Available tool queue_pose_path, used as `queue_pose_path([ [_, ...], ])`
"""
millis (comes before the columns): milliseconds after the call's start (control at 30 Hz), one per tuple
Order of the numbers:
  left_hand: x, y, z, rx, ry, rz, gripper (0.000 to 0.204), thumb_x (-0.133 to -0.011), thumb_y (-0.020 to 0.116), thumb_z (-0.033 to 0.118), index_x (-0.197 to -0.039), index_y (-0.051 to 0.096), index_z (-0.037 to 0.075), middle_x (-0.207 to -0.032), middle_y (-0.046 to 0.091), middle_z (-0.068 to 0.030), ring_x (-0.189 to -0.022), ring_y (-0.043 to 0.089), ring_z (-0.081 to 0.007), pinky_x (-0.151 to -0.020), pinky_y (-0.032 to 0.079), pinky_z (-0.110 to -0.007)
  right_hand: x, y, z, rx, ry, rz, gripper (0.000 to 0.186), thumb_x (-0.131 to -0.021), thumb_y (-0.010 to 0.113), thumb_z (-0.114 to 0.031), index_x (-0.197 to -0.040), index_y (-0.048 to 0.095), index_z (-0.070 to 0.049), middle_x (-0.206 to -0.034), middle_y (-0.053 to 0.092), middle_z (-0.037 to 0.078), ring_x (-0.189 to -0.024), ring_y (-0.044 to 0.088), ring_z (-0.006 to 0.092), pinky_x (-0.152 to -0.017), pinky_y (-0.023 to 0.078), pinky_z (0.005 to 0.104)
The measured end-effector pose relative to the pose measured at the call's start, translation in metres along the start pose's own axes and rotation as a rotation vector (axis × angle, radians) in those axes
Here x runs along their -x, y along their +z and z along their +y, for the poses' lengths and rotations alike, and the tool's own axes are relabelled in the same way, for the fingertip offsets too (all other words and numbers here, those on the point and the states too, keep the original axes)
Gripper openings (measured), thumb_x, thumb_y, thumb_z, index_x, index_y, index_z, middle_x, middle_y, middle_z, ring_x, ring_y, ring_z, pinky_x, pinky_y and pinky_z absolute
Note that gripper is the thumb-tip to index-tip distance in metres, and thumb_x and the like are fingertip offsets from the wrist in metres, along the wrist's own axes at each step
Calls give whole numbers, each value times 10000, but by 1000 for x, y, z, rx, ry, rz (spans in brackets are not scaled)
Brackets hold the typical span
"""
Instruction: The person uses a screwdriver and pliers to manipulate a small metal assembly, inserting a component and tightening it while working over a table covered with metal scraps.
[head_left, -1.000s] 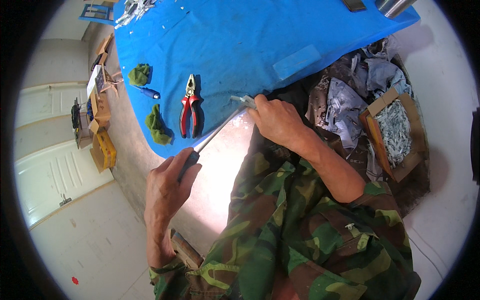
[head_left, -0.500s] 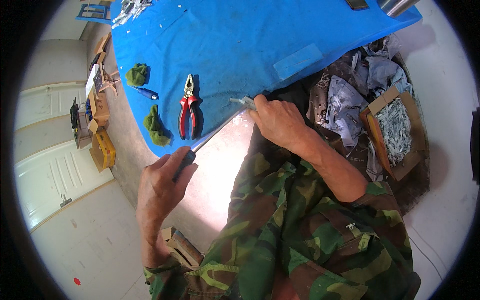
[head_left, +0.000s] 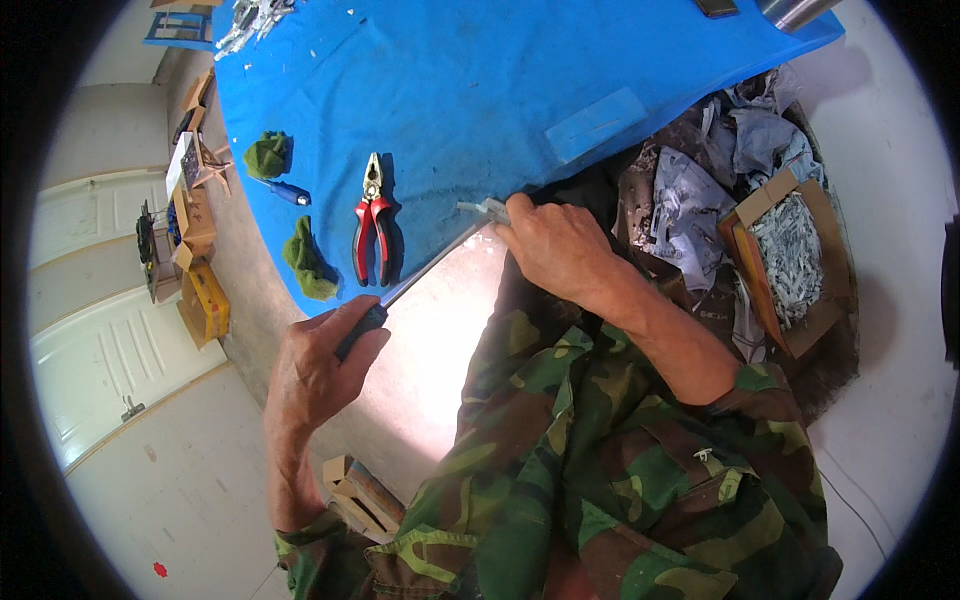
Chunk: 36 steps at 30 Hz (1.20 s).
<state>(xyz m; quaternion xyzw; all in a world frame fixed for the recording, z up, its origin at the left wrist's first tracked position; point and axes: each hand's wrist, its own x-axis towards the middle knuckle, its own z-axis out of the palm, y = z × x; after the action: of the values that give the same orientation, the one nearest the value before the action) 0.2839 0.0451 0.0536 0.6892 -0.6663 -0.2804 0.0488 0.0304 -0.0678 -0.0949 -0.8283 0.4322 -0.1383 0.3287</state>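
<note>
My left hand [head_left: 322,362] is closed round the dark handle of a screwdriver [head_left: 436,262], whose long metal shaft slants up to the right. Its tip meets a small pale, whitish piece [head_left: 490,209] at the near edge of the blue-covered table [head_left: 450,110]. My right hand [head_left: 556,240] grips that piece, its fingers wrapped over most of it, so I cannot tell its full shape. Left of the shaft, red-and-black pliers [head_left: 373,222] lie on the cloth, jaws pointing away from me.
Two green cloth pads [head_left: 309,262] and a blue-handled tool [head_left: 290,192] lie left of the pliers. Pale scraps [head_left: 254,22] sit at the far left. A cardboard box [head_left: 788,262] of similar scraps stands on the right, by crumpled bags [head_left: 690,215]. A metal cup [head_left: 794,10] is far right.
My left hand has shifted slightly left, with the screwdriver still in it. The pliers and pads appear a little further left in the picture. My right hand stays nearly in place.
</note>
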Motion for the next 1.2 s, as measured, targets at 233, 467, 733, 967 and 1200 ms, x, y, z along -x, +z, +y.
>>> queue_pose_path([
  [233,-1,2,-10,97,-45,-72,287,-951,741,179,-1182,727,8,-816,726,-153,-654,693,-240,-618,540,-361,-1,1,1,30,-14,7,292,-996,670,-263,-895,590,-1,-717,699,251,-691,723,431,-612,575,522],
  [467,4,16,-27,232,-128,-100,377,-994,718,311,-1213,731,5,-756,689,-102,-607,645,-183,-573,514,-347,0,4,4,-21,-29,27,275,-993,663,-229,-900,552,5,-688,667,261,-696,689,472,-610,537,569],
  [733,9,23,-26,370,-266,-118,400,-993,725,323,-1207,727,-15,-760,692,-98,-659,669,-188,-626,538,-346,0,7,3,-37,-15,28,276,-998,650,-234,-922,547,11,-725,674,275,-737,685,485,-650,528,591],
  [967,14,17,10,31,-45,70,281,-932,753,147,-1188,734,32,-928,763,-191,-725,739,-285,-670,571,-389,1,6,5,-50,1,28,276,-994,649,-248,-931,569,9,-753,685,272,-759,691,484,-677,536,590],
  [1200,15,19,15,-75,-7,89,284,-927,759,127,-1190,722,26,-916,754,-171,-747,730,-234,-661,568,-366,2,6,9,-64,-30,53,296,-1003,653,-277,-911,606,0,-747,699,261,-732,717,451,-647,562,557],
])
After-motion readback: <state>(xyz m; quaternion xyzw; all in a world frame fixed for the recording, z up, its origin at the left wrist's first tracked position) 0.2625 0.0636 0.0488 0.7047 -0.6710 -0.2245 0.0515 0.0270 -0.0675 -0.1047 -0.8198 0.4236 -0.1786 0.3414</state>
